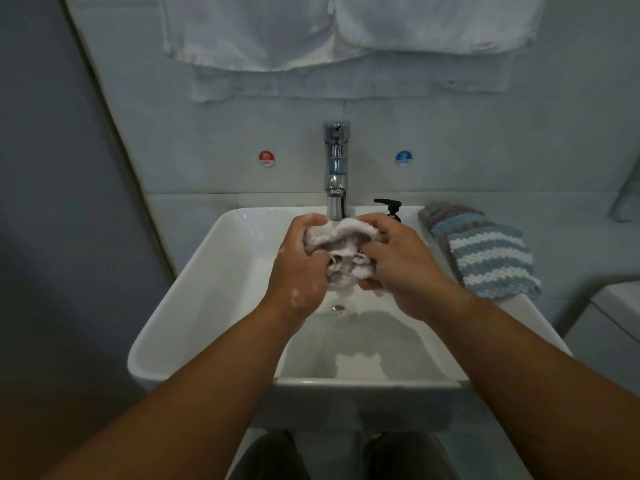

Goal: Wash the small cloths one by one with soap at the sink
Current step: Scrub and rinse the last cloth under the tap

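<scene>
Centre frame, above the drain [338, 308]: a small pale terry cloth [341, 251], bunched and sudsy, held clear of the basin floor. Gripped on its left side by the left hand [299, 268], fingers curled round the wad, foam flecks across the back. Pinched on its right side by the right hand [405, 268], thumb and fingers folded into the fabric. Beneath, a white rectangular sink [194, 278]. Behind it, upper centre, a chrome faucet [336, 168], flow too faint to confirm. Just right of the spout, a black soap pump [391, 207]. Further right on the ledge, a pile of striped knitted cloths [491, 261], washed or waiting, impossible to tell. Judged mid-scrub, lathering one cloth. Next, probably: a rinse under the spout, then a firm two-handed wring.
</scene>
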Demonstrator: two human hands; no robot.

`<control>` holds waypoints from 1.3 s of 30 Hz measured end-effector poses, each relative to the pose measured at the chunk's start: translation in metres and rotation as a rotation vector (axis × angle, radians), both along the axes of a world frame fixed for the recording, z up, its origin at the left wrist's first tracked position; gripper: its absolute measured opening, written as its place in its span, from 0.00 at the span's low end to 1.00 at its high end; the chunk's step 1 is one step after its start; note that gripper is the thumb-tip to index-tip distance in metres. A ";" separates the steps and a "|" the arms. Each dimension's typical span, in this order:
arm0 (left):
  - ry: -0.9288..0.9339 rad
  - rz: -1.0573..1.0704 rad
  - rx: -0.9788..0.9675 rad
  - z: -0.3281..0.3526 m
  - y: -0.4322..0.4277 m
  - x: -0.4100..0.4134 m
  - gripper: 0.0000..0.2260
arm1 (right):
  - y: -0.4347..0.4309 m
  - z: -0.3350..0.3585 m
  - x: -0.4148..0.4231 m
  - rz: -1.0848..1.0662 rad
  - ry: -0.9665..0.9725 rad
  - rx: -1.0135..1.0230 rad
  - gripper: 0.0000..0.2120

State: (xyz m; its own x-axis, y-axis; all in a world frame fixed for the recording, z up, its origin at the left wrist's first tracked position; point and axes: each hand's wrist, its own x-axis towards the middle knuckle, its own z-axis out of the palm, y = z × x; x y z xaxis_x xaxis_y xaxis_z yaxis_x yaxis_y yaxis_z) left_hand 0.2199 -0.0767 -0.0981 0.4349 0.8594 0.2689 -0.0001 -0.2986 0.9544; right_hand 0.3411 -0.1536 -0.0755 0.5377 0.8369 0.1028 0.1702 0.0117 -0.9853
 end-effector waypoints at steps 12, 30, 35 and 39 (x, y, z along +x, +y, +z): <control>0.012 -0.176 -0.211 -0.005 0.001 0.004 0.07 | -0.018 0.006 0.012 0.033 0.250 0.002 0.10; 0.100 -0.035 0.007 -0.003 -0.003 0.006 0.06 | 0.003 -0.004 -0.014 -0.156 -0.365 -0.163 0.10; 0.100 -0.081 -0.034 -0.005 -0.001 0.005 0.12 | -0.001 -0.001 -0.040 -0.062 -0.460 -0.016 0.11; 0.016 -0.187 0.003 -0.003 -0.016 0.003 0.18 | 0.021 -0.009 -0.007 -0.237 -0.609 -0.193 0.05</control>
